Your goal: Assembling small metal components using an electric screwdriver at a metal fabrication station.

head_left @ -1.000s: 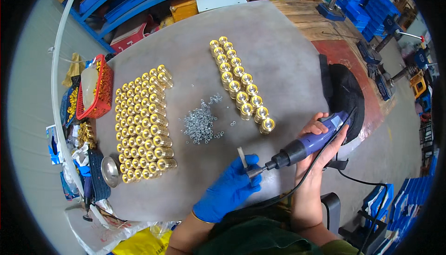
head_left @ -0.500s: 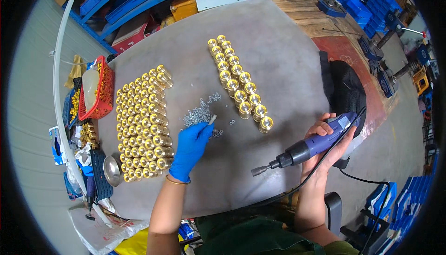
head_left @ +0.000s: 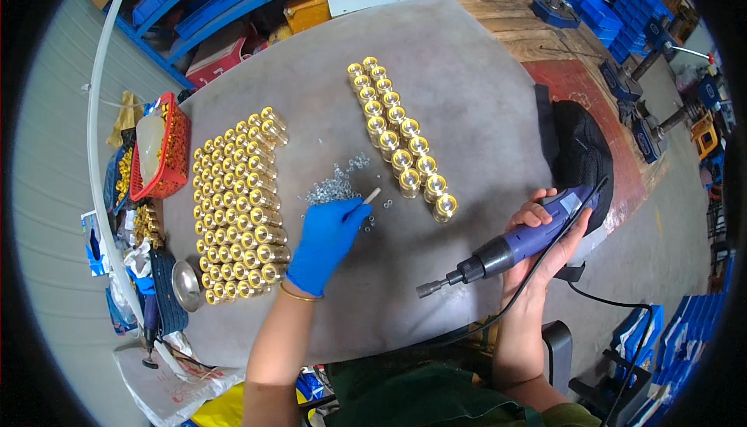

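Left hand: blue-gloved, reaching forward over the grey table, fingers curled shut around a thin pale stick. Stick tip pointing up and to the right, projecting past the fingertips, resting at the near edge of the pile of small silver parts. Gold bracelet on the wrist, just behind the glove cuff.

Right hand: bare, closed around the rear body of a purple and black electric rotary tool. Thumb and fingers wrapped over the purple housing. Tool lying at a slant, black nose and metal bit directed down and to the left, bit tip clear of the table surface or just above it; contact not determinable. Black cord running from the back of the tool down past the wrist and off toward the lower right.

Silver parts: loose heap near the table centre, a few scattered pieces toward the right, between the two groups of brass parts.

Brass fittings, left block: many cylindrical pieces standing in close rows, just left of the gloved hand. Brass fittings, right double row: slanted line running from the far centre toward the right hand, well apart from the left block.

Red basket: at the left table edge, beside the left block. Black cloth item: at the right table edge, just beyond the right hand.
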The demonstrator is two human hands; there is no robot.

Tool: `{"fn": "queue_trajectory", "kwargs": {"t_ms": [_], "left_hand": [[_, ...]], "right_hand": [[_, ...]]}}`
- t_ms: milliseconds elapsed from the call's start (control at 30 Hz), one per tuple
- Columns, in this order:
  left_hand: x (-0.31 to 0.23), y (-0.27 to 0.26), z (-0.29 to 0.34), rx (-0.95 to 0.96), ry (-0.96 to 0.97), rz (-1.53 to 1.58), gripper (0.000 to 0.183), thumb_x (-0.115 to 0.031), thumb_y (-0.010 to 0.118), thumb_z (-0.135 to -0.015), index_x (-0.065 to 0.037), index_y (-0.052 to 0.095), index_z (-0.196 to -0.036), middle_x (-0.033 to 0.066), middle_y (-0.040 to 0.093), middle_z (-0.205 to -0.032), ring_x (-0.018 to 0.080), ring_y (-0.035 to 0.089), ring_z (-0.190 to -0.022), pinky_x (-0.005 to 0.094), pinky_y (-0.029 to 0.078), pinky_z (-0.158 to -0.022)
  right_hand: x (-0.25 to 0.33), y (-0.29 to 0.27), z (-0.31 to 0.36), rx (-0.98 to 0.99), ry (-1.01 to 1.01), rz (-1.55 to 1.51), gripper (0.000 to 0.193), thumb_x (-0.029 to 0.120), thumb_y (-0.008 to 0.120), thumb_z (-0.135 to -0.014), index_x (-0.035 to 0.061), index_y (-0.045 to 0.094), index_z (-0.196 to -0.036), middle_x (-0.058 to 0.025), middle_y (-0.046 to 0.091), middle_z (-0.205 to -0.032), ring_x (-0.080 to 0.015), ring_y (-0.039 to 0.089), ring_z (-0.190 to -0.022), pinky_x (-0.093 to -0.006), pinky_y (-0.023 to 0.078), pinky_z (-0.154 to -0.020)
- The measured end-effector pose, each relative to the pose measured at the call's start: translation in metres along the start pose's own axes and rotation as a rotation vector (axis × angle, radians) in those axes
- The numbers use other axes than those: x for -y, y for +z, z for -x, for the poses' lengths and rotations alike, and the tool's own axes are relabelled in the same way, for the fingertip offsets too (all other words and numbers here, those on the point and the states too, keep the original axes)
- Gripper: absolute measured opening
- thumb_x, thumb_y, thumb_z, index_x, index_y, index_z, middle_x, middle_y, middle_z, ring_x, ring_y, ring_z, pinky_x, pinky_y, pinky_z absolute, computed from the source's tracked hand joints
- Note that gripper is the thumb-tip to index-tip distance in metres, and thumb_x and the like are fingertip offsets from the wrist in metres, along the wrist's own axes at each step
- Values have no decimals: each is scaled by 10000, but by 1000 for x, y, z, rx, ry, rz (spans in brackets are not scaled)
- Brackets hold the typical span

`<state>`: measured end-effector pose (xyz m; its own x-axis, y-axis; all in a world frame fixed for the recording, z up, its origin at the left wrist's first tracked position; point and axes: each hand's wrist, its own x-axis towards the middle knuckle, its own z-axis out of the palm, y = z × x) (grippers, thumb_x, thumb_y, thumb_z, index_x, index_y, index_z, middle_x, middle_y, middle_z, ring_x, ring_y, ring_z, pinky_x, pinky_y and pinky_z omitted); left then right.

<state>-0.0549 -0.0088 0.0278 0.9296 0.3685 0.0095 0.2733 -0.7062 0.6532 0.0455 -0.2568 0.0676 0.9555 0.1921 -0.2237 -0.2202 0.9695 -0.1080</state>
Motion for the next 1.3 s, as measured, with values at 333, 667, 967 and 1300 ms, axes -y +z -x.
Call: {"fn": "queue_trajectory", "kwargs": {"t_ms": [333,667,967,1300], "left_hand": [[13,-10,-18,221,127,62,182,-208,582,-814,-41,645,-855,188,593,-702,340,570,-625,389,434,-552],[89,-112,-89,-328,-54,-28,240,-236,640,-797,-10,573,-749,10,513,-637,81,431,-584,267,389,-547],[111,-121,-120,-369,-114,10,244,-229,634,-811,-1,557,-773,22,488,-629,87,403,-594,279,383,-551],[111,-112,-119,-313,188,-422,348,-266,696,-733,-4,516,-875,170,556,-830,349,529,-737,390,437,-648]], "right_hand": [[-5,4,-3,17,49,-4,497,496,591,-790,43,484,-965,-60,496,-878,-115,487,-600,-243,451,-565],[-1,3,-9,65,54,12,484,450,610,-795,24,489,-991,-90,520,-902,-115,489,-624,-237,454,-583],[-12,0,-19,74,83,18,486,459,589,-810,24,487,-1002,-102,523,-905,-140,507,-636,-253,462,-594],[-16,0,-21,29,81,46,484,463,585,-811,23,493,-992,-103,523,-901,-140,507,-631,-247,457,-579]]}}
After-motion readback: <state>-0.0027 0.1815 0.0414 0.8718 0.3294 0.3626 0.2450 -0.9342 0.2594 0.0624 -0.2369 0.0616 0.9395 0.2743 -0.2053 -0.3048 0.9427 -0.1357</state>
